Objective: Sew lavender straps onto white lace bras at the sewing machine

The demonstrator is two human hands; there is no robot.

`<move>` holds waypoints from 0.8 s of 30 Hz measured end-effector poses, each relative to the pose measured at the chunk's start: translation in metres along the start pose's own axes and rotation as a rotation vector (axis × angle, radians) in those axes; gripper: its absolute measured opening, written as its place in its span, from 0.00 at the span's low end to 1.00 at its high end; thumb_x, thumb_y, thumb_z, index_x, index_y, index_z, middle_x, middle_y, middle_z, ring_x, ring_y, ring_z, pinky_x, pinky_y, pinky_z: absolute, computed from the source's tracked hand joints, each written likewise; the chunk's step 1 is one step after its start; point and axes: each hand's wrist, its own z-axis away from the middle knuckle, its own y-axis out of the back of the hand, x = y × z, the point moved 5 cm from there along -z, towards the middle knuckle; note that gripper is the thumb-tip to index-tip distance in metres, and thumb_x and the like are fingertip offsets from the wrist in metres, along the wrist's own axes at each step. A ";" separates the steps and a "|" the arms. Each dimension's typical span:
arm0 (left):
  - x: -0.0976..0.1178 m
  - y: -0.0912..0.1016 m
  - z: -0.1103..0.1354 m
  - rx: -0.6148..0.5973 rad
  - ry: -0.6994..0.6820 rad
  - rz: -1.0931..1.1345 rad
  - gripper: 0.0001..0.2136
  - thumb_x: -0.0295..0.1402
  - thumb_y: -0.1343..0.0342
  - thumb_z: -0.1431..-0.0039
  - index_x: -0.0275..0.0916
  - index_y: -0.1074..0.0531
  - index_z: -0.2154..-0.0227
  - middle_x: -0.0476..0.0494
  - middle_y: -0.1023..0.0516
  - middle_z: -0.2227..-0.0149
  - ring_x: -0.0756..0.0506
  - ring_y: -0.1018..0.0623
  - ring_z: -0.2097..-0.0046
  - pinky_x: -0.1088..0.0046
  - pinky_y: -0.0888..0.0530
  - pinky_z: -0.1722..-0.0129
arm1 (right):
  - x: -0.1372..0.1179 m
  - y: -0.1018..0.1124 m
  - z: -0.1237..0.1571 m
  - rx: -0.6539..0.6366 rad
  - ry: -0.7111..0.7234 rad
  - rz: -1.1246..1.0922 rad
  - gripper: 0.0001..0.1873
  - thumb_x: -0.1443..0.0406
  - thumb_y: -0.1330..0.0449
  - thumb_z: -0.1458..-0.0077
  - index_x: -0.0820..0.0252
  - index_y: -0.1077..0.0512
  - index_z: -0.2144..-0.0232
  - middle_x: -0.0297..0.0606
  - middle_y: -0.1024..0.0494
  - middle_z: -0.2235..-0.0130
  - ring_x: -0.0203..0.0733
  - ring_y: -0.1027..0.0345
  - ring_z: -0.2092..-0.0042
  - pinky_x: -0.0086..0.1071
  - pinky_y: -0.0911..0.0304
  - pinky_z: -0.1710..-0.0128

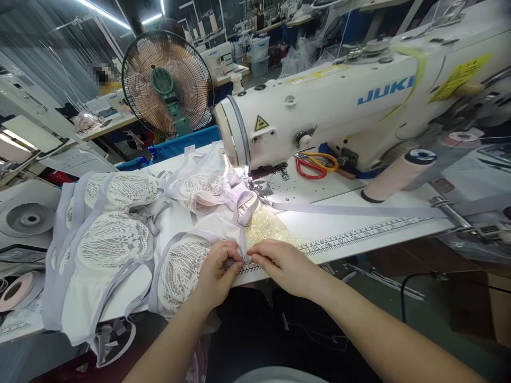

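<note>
A white lace bra (181,268) with lilac edging lies at the front edge of the sewing table, its upper part running toward the needle area of the sewing machine (287,122). My left hand (221,266) pinches the bra's lilac edge. Close beside it, my right hand (277,263) has its thumb and forefinger pressed together at the same edge, fingertips nearly touching the left ones. Just beyond my hands sits a shiny yellowish patch of material (265,226). From the machine's foot a lilac band (351,210) stretches right to a metal guide (449,210).
More lace bras (114,239) are stacked on the left, partly hanging off the edge. Scissors (311,169) with red and orange handles lie behind the needle. A thread cone (399,175) stands at right. Behind the table is a large fan (165,85); another person (106,77) sits farther back.
</note>
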 end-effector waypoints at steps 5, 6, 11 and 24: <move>0.000 0.002 0.001 -0.030 0.002 0.054 0.03 0.28 0.50 0.44 0.39 0.35 0.72 0.44 0.30 0.66 0.46 0.29 0.58 0.63 0.31 0.55 | 0.004 -0.022 -0.006 -0.151 -0.136 -0.547 0.08 0.65 0.50 0.45 0.61 0.34 0.73 0.33 0.26 0.72 0.31 0.35 0.76 0.26 0.40 0.74; 0.000 0.002 0.002 -0.037 -0.001 0.050 0.03 0.28 0.50 0.44 0.39 0.34 0.72 0.44 0.30 0.67 0.46 0.29 0.58 0.63 0.32 0.55 | 0.005 -0.024 -0.007 -0.156 -0.147 -0.617 0.08 0.65 0.49 0.45 0.61 0.34 0.73 0.33 0.25 0.72 0.30 0.35 0.76 0.25 0.40 0.75; 0.003 0.003 0.001 -0.046 -0.031 0.005 0.04 0.27 0.52 0.44 0.39 0.35 0.73 0.44 0.30 0.67 0.46 0.29 0.60 0.65 0.31 0.58 | 0.009 -0.029 -0.007 -0.162 -0.186 -0.660 0.04 0.67 0.48 0.48 0.61 0.36 0.74 0.31 0.27 0.75 0.30 0.33 0.77 0.21 0.42 0.80; 0.000 -0.007 -0.001 -0.182 -0.116 -0.153 0.04 0.27 0.52 0.44 0.39 0.38 0.73 0.45 0.32 0.68 0.46 0.31 0.63 0.66 0.32 0.63 | 0.006 -0.020 -0.008 -0.235 -0.063 -0.279 0.06 0.71 0.50 0.55 0.60 0.33 0.77 0.28 0.31 0.81 0.32 0.33 0.78 0.23 0.41 0.76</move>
